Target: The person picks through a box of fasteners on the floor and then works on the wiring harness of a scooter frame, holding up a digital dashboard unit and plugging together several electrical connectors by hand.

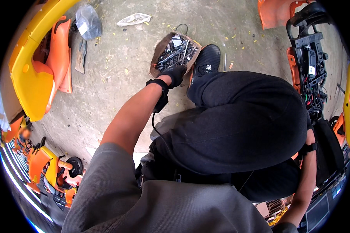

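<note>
My left hand (176, 75), in a black glove, is at the near rim of a small open cardboard box (154, 68) on the floor. Its fingers curl in and look closed; what they hold, if anything, is hidden. Dark screws and small metal parts (168, 52) fill the box. Among them lie an open-ended wrench (169, 57) and a long, thin metal tool (185, 52). My right hand (309, 123), also gloved in black, is down beside my bent knee on the right. The leg hides most of it, and its fingers do not show.
My black shoe (207, 60) stands right against the box. Orange and yellow body panels (31, 77) rise on the left, near a grey plastic bag (88, 22) and a glove (81, 56). A black vehicle frame with wiring (309, 66) stands at right. A thin rod (225, 62) lies beyond my knee.
</note>
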Demonstrator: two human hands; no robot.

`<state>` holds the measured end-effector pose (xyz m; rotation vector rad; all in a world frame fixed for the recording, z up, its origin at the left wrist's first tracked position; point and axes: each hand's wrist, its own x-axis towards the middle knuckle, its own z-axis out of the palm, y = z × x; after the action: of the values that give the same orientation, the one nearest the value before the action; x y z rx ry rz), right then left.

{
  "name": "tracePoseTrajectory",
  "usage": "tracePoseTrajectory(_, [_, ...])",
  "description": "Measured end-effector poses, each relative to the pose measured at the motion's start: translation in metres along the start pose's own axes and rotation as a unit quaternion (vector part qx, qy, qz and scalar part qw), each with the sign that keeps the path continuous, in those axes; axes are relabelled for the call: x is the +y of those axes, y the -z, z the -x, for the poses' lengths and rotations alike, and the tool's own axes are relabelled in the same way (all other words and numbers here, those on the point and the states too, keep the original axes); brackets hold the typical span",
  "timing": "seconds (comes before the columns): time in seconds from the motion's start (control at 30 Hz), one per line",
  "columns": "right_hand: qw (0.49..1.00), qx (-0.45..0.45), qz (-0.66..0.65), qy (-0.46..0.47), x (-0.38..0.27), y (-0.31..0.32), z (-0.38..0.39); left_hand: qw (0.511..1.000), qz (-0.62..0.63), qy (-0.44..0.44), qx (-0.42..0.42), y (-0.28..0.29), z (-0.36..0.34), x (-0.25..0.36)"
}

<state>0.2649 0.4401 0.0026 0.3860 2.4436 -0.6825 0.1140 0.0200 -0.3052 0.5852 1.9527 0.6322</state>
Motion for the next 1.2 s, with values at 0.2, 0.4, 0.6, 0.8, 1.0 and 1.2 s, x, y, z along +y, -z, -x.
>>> tracePoseTrajectory(0.2, [1.0, 0.002, 0.001, 0.001, 0.001, -0.001, -0.004, 0.976, -0.042, 0.2, 0.072, 0.009, 0.01, 0.028])
tracePoseTrajectory(0.4, [1.0, 0.003, 0.005, 0.002, -0.001, -0.002, -0.007, 0.973, 0.02, 0.075, 0.216, -0.004, -0.01, -0.001])
tracePoseTrajectory(0.6, [1.0, 0.004, 0.004, -0.002, -0.002, -0.001, -0.004, 0.971, -0.046, 0.074, 0.222, 0.021, -0.013, 0.043])
tracePoseTrajectory(0.8, [1.0, 0.005, 0.011, -0.005, -0.003, 0.0, -0.006, 0.98, -0.048, 0.073, 0.177, 0.013, -0.041, 0.027])
tracePoseTrajectory(1.0, [0.999, -0.016, 0.033, -0.009, 0.016, -0.004, -0.007, 0.977, -0.082, 0.128, 0.153, 0.02, -0.038, 0.036])
tracePoseTrajectory(1.2, [1.0, 0.004, 0.001, -0.013, 0.005, -0.003, -0.009, 0.974, -0.084, 0.156, 0.139, -0.002, -0.044, 0.015])
